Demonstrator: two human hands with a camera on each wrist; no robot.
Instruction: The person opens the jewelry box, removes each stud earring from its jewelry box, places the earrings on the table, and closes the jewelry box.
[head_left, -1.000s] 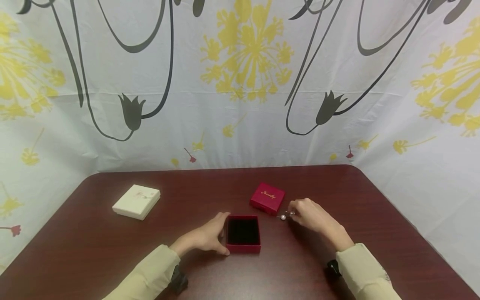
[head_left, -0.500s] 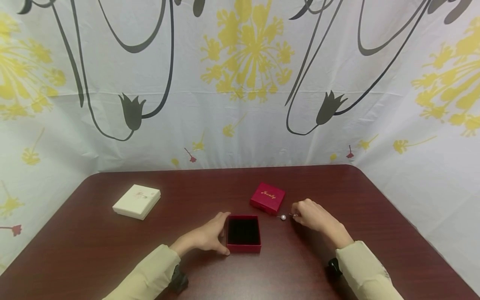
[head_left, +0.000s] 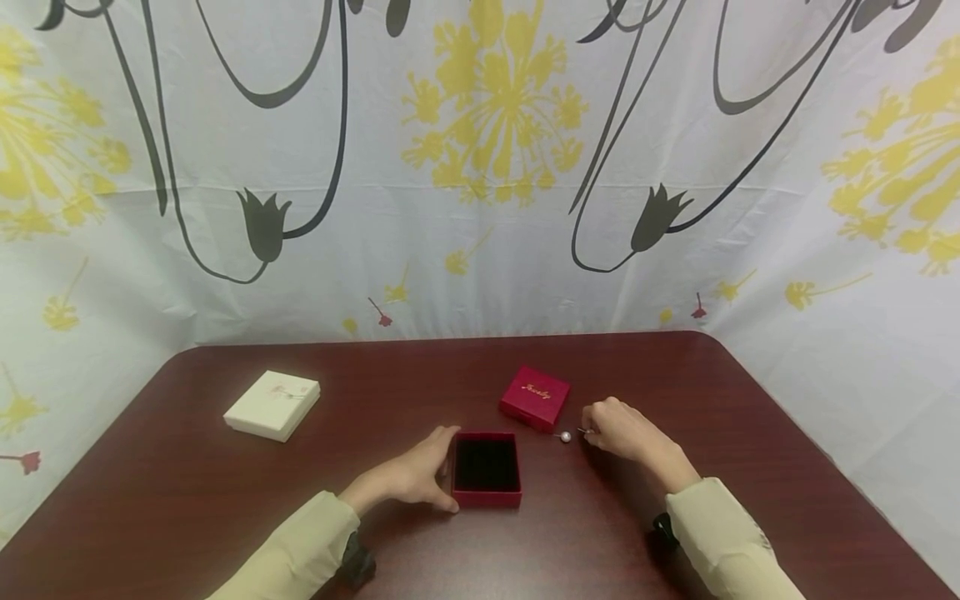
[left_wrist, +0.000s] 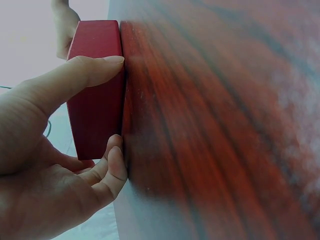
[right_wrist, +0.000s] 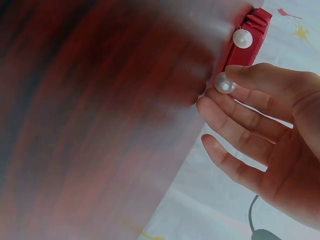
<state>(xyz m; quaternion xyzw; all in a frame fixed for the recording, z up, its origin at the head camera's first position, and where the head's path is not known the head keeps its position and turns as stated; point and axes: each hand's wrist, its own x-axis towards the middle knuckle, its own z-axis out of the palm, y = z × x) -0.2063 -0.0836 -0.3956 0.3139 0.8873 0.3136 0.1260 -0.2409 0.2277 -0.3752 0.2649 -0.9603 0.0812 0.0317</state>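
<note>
An open red jewelry box base [head_left: 487, 500] with a black lining sits mid-table. My left hand [head_left: 411, 472] grips it from the left; in the left wrist view the thumb [left_wrist: 95, 71] lies along one red side and the fingers bend round a corner. To the right, my right hand [head_left: 621, 429] pinches a pearl earring [right_wrist: 225, 83] between thumb and fingertips, low over the table. A second pearl earring [head_left: 566, 437] lies just left of those fingers. Behind it rests the red lid [head_left: 536, 395] with gold lettering.
A closed white box [head_left: 273, 405] with a small printed design stands at the back left of the dark wooden table [head_left: 390, 375]. Behind the table hangs a pale curtain [head_left: 480, 275] with flower patterns.
My right hand has shifted slightly right with its pearl earring, widening the gap to the other earring. The left hand and the box base have stayed put.
</note>
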